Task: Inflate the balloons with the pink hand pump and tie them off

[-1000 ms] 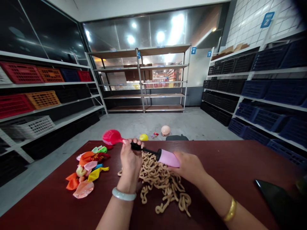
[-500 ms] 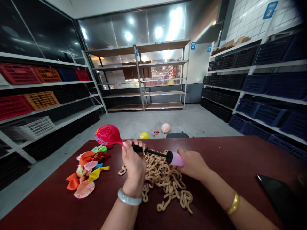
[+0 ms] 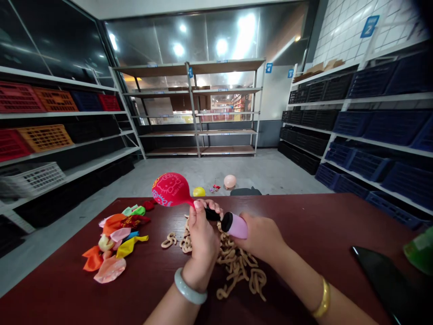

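A partly inflated red balloon (image 3: 171,189) with printed pictures points left, its neck pinched on the nozzle end of a hand pump. My left hand (image 3: 203,230) is closed around that neck and the pump's black end. My right hand (image 3: 259,237) grips the lilac barrel of the balloon pump (image 3: 238,227). The two pump parts are pushed close together, with the rod between them hardly showing. Under both hands lies a heap of tan, twisted cord-like pieces (image 3: 238,266); the hands hide part of it.
Several limp balloons in mixed colours (image 3: 117,237) lie on the table's left. A dark flat device (image 3: 382,280) and a green object (image 3: 419,253) are at the right. Beyond the table (image 3: 304,216), a yellow balloon (image 3: 199,192) and a pale pink balloon (image 3: 230,181) rest on the floor.
The pump's rod has slid in, bringing my hands closer together. My left hand and the red balloon moved right, and the balloon looks slightly bigger.
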Available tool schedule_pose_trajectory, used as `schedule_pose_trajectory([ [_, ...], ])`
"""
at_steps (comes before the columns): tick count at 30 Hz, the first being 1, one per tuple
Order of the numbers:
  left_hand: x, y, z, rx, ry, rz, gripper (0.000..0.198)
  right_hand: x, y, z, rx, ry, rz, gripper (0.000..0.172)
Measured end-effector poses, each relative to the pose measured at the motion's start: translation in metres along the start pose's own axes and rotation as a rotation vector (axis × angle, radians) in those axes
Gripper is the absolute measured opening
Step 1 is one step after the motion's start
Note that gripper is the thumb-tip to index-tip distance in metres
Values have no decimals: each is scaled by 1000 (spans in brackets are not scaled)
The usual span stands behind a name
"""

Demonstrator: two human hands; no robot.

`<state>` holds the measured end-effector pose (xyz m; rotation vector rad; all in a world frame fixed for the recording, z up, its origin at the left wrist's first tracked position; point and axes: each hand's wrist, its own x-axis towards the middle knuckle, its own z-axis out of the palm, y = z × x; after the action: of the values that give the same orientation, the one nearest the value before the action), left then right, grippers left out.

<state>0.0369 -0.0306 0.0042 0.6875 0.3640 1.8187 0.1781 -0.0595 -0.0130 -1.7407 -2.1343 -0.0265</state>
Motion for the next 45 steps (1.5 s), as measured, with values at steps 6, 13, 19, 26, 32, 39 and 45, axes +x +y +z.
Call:
schedule_pose_trajectory([
  [6,35,31,-24,-14,100,148,30,5,14,4,24,-113,-9,44],
  [13,43,33,-33,-84,54,151,22,6,31,0,128,-196,-24,37],
  [19,4,-10,-7,5,24,-13,21,3,25,-13,115,-194,-10,33],
  [26,-15,-30,4,22,-2,-53,18,-2,15,-12,86,-121,-6,28],
  [32,-9,-15,4,93,-60,-58,17,-4,-2,-6,88,-41,14,29],
  [39,49,28,-32,-4,144,70,16,5,12,0,11,-165,23,43],
  [45,49,32,-41,-32,181,116,20,5,22,-1,-32,-208,1,42],
])
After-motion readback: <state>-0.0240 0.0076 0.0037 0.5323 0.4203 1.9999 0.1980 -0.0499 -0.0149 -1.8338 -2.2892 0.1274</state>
